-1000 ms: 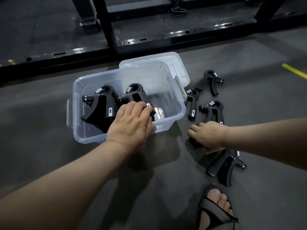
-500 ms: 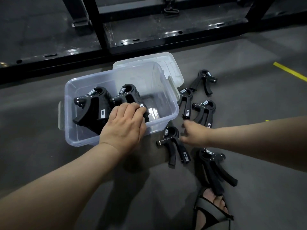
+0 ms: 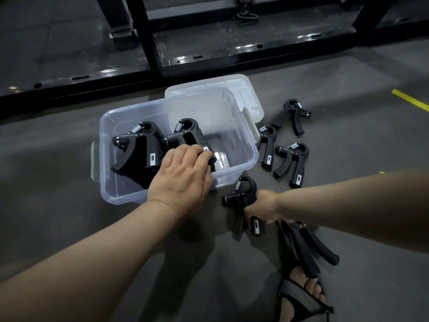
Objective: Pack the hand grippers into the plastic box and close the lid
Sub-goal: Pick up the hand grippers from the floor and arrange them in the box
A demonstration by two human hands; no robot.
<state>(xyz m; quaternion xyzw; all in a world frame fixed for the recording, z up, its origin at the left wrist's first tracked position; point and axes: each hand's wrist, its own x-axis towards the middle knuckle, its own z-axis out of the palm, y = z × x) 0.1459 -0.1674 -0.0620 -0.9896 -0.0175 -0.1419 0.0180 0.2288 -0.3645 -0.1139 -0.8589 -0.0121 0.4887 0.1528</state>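
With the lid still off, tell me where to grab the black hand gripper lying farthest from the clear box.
Take the farthest black hand gripper by its two splayed handles, coming from above on the near side. Its spring head points away toward the black metal frame, and the handles open toward you, apart from its neighbours, so fingers can close around both.

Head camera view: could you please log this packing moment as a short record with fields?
Container: clear plastic box, open, on the grey floor
Lid: translucent lid, off, behind the box
Packed: black spring hand grippers in the box's left half
Left hand: fingers over the box's near wall, on the packed grippers
Right hand: closed on one black gripper beside the box
Loose: at least four grippers on the floor to the right
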